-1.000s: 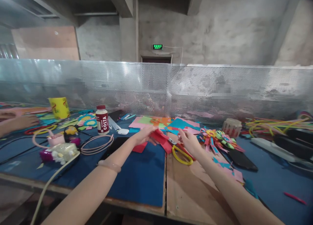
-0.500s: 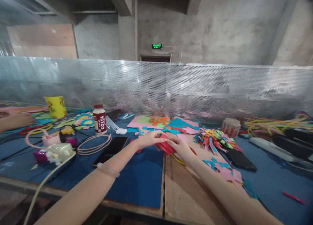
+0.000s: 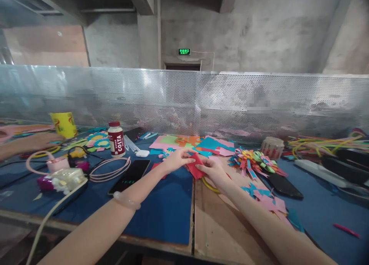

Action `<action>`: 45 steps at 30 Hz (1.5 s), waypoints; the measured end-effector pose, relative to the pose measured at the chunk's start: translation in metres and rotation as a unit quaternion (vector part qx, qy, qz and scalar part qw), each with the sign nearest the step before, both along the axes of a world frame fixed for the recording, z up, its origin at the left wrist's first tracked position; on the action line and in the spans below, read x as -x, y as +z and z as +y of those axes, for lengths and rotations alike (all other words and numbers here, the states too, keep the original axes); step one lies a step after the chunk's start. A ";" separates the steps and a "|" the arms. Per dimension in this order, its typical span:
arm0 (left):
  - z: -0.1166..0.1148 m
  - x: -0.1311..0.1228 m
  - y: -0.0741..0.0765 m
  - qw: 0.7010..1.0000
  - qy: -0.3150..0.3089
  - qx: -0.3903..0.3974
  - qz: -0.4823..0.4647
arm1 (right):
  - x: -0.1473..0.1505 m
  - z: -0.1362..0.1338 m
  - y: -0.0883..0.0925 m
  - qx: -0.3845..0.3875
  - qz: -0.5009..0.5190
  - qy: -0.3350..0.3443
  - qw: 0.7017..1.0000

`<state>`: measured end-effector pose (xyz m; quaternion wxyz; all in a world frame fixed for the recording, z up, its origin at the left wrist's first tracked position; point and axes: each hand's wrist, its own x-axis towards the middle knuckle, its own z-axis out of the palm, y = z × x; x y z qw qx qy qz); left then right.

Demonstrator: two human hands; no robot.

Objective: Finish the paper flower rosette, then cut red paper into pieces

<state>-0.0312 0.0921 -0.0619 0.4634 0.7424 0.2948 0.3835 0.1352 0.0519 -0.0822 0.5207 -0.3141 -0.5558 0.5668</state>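
Note:
Between my two hands is a piece of folded red paper [image 3: 196, 167], held above the table near the seam of the boards. My left hand [image 3: 179, 159] grips its upper left side with the fingers. On the right edge, my right hand [image 3: 212, 170] pinches the paper between thumb and fingers. Behind them lie sheets of coloured paper [image 3: 216, 145] in pink, blue, green and orange. Another red piece [image 3: 157, 169] lies partly hidden by my left wrist. A yellow ring [image 3: 210, 185] shows just under my right hand.
Left of my arms are a phone [image 3: 131, 175], a Costa bottle [image 3: 115, 139], coiled cable [image 3: 111, 169] and chargers. Paper flowers [image 3: 248, 159], a black phone [image 3: 284, 185] and a red pen [image 3: 346, 230] lie right. Another person's hand [image 3: 43, 141] is at far left.
The red paper has turned so that a broader flat face shows, and my fingers have shifted on it. The other person's hand at far left has moved right, towards the yellow cup.

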 end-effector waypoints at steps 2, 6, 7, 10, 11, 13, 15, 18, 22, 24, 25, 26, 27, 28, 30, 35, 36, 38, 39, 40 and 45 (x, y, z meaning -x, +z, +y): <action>-0.001 -0.001 0.000 1.000 0.009 -0.003 -0.012 | -0.001 0.000 0.001 -0.002 0.007 -0.011 1.000; -0.002 -0.005 0.000 0.997 0.038 0.058 -0.045 | -0.002 -0.001 0.003 0.009 0.022 -0.054 0.998; -0.002 -0.006 0.000 0.995 0.042 0.073 -0.045 | -0.002 -0.001 0.003 0.012 0.023 -0.060 0.998; -0.002 -0.007 -0.001 0.994 0.048 0.086 -0.040 | -0.003 -0.001 0.003 0.009 0.019 -0.057 0.998; -0.002 -0.008 -0.001 0.994 0.049 0.086 -0.041 | -0.003 -0.001 0.003 0.006 0.017 -0.056 0.998; -0.002 -0.008 -0.001 0.994 0.052 0.087 -0.043 | -0.003 0.000 0.002 -0.002 0.011 -0.054 0.998; -0.002 -0.008 -0.001 0.994 0.052 0.086 -0.044 | -0.003 0.001 0.002 -0.008 0.006 -0.052 0.999; -0.003 -0.009 -0.001 0.994 0.053 0.083 -0.047 | -0.004 0.002 0.002 -0.022 -0.010 -0.057 0.998; -0.004 -0.009 -0.001 0.994 0.053 0.079 -0.047 | -0.004 0.001 0.002 -0.035 -0.025 -0.064 0.997; -0.004 -0.009 0.000 0.994 0.053 0.078 -0.045 | -0.003 0.001 0.002 -0.038 -0.029 -0.069 0.996; -0.004 -0.009 0.000 0.994 0.054 0.079 -0.044 | -0.003 0.001 0.002 -0.039 -0.031 -0.073 0.996; -0.004 -0.009 0.000 0.995 0.055 0.078 -0.043 | -0.002 0.002 0.002 -0.039 -0.033 -0.079 0.996; -0.004 -0.010 0.001 0.995 0.056 0.078 -0.042 | -0.002 0.002 0.002 -0.037 -0.033 -0.085 0.995; -0.005 -0.010 0.001 0.995 0.057 0.077 -0.041 | -0.002 0.003 0.001 -0.036 -0.033 -0.092 0.995; -0.006 -0.010 0.002 0.995 0.060 0.074 -0.039 | -0.001 0.004 0.001 -0.033 -0.032 -0.103 0.994; -0.007 -0.011 0.003 0.995 0.063 0.067 -0.033 | -0.002 0.004 -0.001 -0.037 -0.031 -0.106 0.993; -0.007 -0.010 0.003 0.995 0.062 0.066 -0.032 | -0.002 0.004 -0.001 -0.038 -0.031 -0.106 0.993; -0.005 -0.010 0.001 0.996 0.061 0.065 -0.032 | -0.002 0.003 0.000 -0.040 -0.032 -0.105 0.993; -0.005 -0.010 0.001 0.996 0.060 0.064 -0.032 | -0.002 0.003 0.000 -0.042 -0.032 -0.103 0.993; -0.004 -0.010 0.000 0.996 0.059 0.062 -0.032 | -0.002 0.003 0.000 -0.043 -0.033 -0.102 0.993; -0.002 -0.010 -0.001 0.997 0.057 0.053 -0.027 | -0.002 0.003 0.001 -0.051 -0.042 -0.097 0.993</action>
